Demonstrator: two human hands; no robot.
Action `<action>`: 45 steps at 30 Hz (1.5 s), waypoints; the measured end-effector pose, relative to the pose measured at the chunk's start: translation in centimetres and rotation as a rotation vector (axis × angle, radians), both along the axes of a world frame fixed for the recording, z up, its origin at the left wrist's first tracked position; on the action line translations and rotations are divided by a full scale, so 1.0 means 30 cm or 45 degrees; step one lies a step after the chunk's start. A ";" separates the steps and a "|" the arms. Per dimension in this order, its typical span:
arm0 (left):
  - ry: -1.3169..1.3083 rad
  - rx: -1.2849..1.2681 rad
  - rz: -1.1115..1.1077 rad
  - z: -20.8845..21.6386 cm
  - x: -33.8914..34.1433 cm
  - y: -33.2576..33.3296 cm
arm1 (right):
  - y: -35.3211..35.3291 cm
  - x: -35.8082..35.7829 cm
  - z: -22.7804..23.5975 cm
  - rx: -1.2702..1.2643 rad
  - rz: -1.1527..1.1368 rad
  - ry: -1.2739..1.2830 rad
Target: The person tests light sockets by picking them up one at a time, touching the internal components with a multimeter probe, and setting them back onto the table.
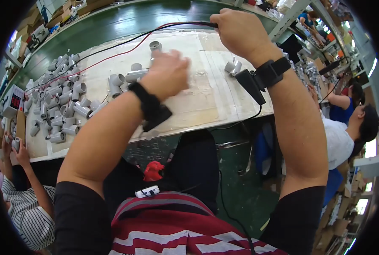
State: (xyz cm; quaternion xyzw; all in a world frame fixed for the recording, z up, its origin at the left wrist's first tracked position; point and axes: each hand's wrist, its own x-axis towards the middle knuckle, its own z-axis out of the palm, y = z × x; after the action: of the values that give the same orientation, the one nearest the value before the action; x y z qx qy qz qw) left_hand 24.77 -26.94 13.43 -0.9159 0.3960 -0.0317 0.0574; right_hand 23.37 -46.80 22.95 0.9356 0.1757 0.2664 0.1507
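My right hand (240, 34) is closed round the end of a black and red cable (172, 25) above the far right of the table. The cable runs left to a small meter box (14, 101) with a red lit display. My left hand (168, 72) is over the middle of the table, its fingers smeared by motion, so a grip cannot be made out. Just beyond it stands a grey cylindrical part (155, 45). Beside it, partly hidden by the hand, lie more grey tubular parts (115, 83). Another grey part (233, 67) sits below my right hand.
A large heap of grey tubular parts (62, 100) covers the table's left side. A green surface (130, 23) lies beyond the pale tabletop (198, 102). At the left edge a co-worker's hands (19, 151) hold a grey part. Other people sit at the right.
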 end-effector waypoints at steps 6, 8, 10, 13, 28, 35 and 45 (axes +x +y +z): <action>0.199 -0.524 -0.320 -0.136 0.001 -0.480 | 0.097 0.034 0.093 -0.102 0.126 -0.061; 0.291 -0.683 -0.279 -0.204 0.008 -0.605 | 0.112 0.021 0.102 -0.073 0.157 -0.085; 0.355 -0.781 -0.217 -0.265 0.031 -0.628 | 0.136 -0.001 0.099 -0.083 0.097 -0.021; 0.378 -0.882 -0.233 -0.310 0.028 -0.603 | 0.108 -0.020 0.086 -0.071 0.041 0.014; 0.596 -1.052 0.091 -0.157 -0.473 0.576 | 0.201 -0.100 -0.212 0.719 -0.011 0.482; 0.473 -1.022 0.196 -0.183 -0.520 0.740 | 0.538 -0.272 -0.438 2.280 0.255 1.136; 0.650 -1.239 0.098 -0.200 -0.469 0.809 | 0.725 -0.304 -0.551 2.482 0.304 1.090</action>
State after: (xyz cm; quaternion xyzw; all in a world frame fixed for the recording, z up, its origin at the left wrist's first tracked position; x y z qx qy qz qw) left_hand 10.69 -2.68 7.44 -0.8290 0.3033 0.0142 -0.4696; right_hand 14.24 -25.06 6.41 0.6448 0.0157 -0.0453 -0.7628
